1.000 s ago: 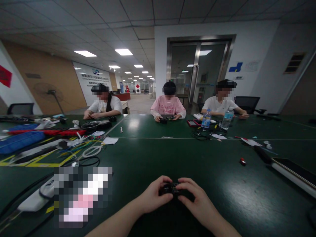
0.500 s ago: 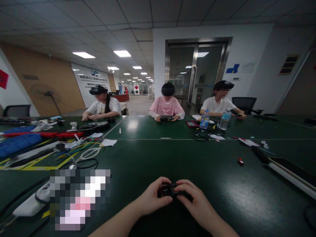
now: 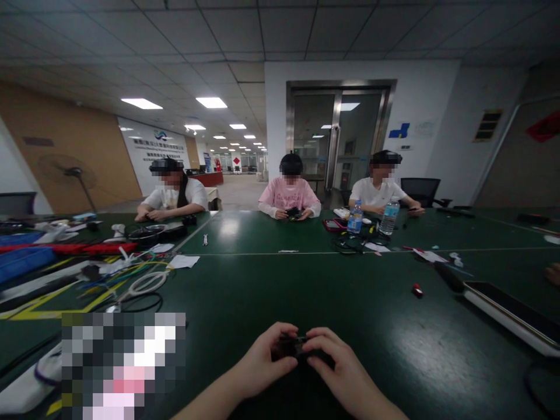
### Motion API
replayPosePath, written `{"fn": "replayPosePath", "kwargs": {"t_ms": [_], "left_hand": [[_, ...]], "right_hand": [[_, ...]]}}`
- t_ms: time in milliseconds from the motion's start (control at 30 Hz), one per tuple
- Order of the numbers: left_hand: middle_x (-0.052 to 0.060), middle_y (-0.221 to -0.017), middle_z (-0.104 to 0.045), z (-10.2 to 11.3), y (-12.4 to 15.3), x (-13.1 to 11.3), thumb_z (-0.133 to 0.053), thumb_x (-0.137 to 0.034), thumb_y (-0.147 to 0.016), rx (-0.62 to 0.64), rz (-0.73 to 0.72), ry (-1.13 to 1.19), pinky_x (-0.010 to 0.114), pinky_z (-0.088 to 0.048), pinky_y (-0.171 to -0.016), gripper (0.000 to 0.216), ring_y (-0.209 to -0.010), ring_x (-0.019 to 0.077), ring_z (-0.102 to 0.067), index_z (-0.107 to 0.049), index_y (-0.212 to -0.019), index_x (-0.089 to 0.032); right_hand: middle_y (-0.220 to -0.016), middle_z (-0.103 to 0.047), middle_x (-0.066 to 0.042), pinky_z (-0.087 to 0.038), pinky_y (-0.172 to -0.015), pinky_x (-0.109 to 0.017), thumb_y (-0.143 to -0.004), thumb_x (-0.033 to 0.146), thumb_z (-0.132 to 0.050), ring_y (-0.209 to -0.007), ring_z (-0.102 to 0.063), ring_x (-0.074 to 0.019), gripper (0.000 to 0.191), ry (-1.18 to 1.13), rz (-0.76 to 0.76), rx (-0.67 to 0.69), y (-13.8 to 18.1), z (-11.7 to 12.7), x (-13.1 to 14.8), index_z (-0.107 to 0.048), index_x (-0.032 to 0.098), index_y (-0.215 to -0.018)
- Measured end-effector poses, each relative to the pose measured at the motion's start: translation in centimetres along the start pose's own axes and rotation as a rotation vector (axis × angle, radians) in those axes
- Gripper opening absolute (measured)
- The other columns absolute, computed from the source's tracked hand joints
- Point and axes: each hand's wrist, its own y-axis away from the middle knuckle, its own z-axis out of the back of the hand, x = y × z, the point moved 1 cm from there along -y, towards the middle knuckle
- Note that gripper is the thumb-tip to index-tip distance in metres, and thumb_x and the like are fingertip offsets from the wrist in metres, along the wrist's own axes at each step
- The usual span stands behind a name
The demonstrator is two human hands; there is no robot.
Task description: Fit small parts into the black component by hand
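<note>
Low in the middle of the head view, a small dark object (image 3: 290, 346) sits between my two hands, just above the green table (image 3: 236, 291). It looks like a black part, but its kind is too dark to make out. My left hand (image 3: 261, 363) grips it from the left, thumb below and fingers curled over the top. From the other side, my right hand (image 3: 336, 363) pinches its right end with bent fingers and thumb. The fingers partly cover the object.
A small red-and-silver piece (image 3: 417, 290) and a flat black-topped device (image 3: 510, 312) lie to the right. Cables (image 3: 149, 283), a white power strip (image 3: 30, 379) and blue trays (image 3: 26, 262) crowd the left. Bottles (image 3: 354, 218) stand further back; three people sit opposite.
The view has turned slightly to the right and up, so the scene sits further left and lower. Both my hands still hold the dark object. The person opposite has tilted a black item.
</note>
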Motion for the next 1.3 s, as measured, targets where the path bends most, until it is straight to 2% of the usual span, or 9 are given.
{"fn": "replayPosePath", "kwargs": {"t_ms": [167,300,667,933,1133,1300], "left_hand": [[0.004,-0.106,-0.054,0.2,0.1,-0.5,-0.062,-0.012,-0.076,0.009,-0.081,-0.055,0.031,-0.045,-0.079,0.028,-0.095,0.0198,-0.054,-0.058,-0.102,-0.022],[0.005,-0.109,-0.05,0.1,0.1,-0.7,-0.061,-0.014,-0.078,0.028,-0.129,-0.122,0.028,-0.045,-0.074,0.017,-0.091,0.0188,-0.055,-0.064,-0.093,-0.021],[0.005,-0.107,-0.051,0.0,0.1,-0.9,-0.061,-0.015,-0.078,0.014,-0.119,-0.127,0.028,-0.045,-0.074,0.017,-0.087,0.0181,-0.055,-0.063,-0.094,-0.021],[0.006,-0.104,-0.052,0.1,0.0,-1.4,-0.06,-0.015,-0.078,0.03,-0.153,-0.173,0.032,-0.044,-0.082,0.018,-0.094,0.0201,-0.054,-0.067,-0.094,-0.021],[0.006,-0.104,-0.051,0.0,0.1,-1.3,-0.061,-0.014,-0.077,0.022,-0.161,-0.124,0.033,-0.045,-0.081,0.014,-0.093,0.0208,-0.055,-0.066,-0.09,-0.019],[0.006,-0.105,-0.051,0.0,0.0,-1.1,-0.061,-0.015,-0.078,0.034,-0.162,-0.138,0.032,-0.044,-0.079,0.017,-0.093,0.0202,-0.056,-0.067,-0.093,-0.02]], "right_hand": [[-0.106,-0.062,-0.001,-0.044,-0.093,-0.035,-0.076,0.012,-0.058,-0.103,-0.059,-0.0215,0.024,-0.003,0.009,-0.04,0.0,-0.1,-0.3,-0.065,0.028,-0.091],[-0.105,-0.063,-0.002,-0.044,-0.091,-0.034,-0.076,0.013,-0.057,-0.103,-0.058,-0.0219,0.018,0.015,0.0,-0.031,0.1,-0.1,-0.2,-0.064,0.026,-0.086],[-0.105,-0.062,-0.002,-0.044,-0.091,-0.034,-0.077,0.013,-0.056,-0.102,-0.058,-0.0213,0.016,0.009,0.012,-0.013,0.1,0.1,0.3,-0.063,0.026,-0.084],[-0.106,-0.061,-0.003,-0.043,-0.092,-0.033,-0.078,0.013,-0.056,-0.102,-0.057,-0.0203,0.015,0.038,-0.001,0.006,0.0,0.0,0.2,-0.063,0.024,-0.085],[-0.106,-0.061,-0.001,-0.043,-0.091,-0.032,-0.079,0.014,-0.057,-0.102,-0.057,-0.0199,0.014,0.036,-0.01,0.011,0.1,-0.1,-0.1,-0.062,0.025,-0.085],[-0.106,-0.061,-0.001,-0.043,-0.091,-0.033,-0.078,0.013,-0.057,-0.102,-0.057,-0.0204,0.014,0.029,-0.018,0.007,0.0,-0.2,-0.3,-0.062,0.025,-0.085]]}}
